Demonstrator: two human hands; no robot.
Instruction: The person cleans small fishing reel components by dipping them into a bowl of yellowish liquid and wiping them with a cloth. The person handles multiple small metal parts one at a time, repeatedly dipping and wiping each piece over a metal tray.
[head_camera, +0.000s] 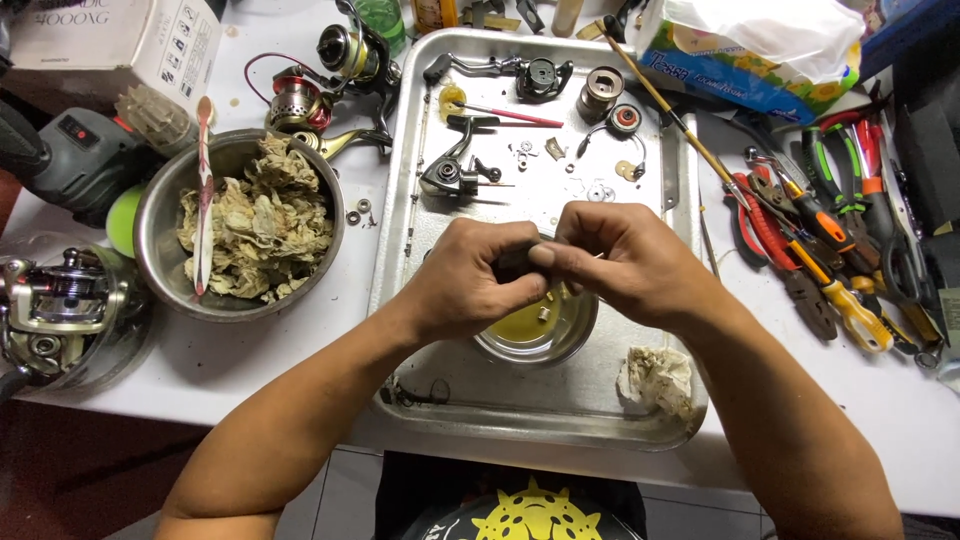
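1. Right now your left hand (470, 285) and right hand (620, 262) pinch one small dark part (515, 262) together.
2. It sits directly over the small bowl (535, 330) below.
3. Next likely needs steady fingertip grip.

Your left hand (470, 280) and right hand (620, 262) meet fingertip to fingertip over a small metal bowl (540, 335) of yellowish liquid on the steel tray (520, 400), pinching a small dark part (515, 262) between them. Reel parts (455, 170) lie further up the tray; a bowl of rags (245, 225) sits left, pliers (800, 240) right.
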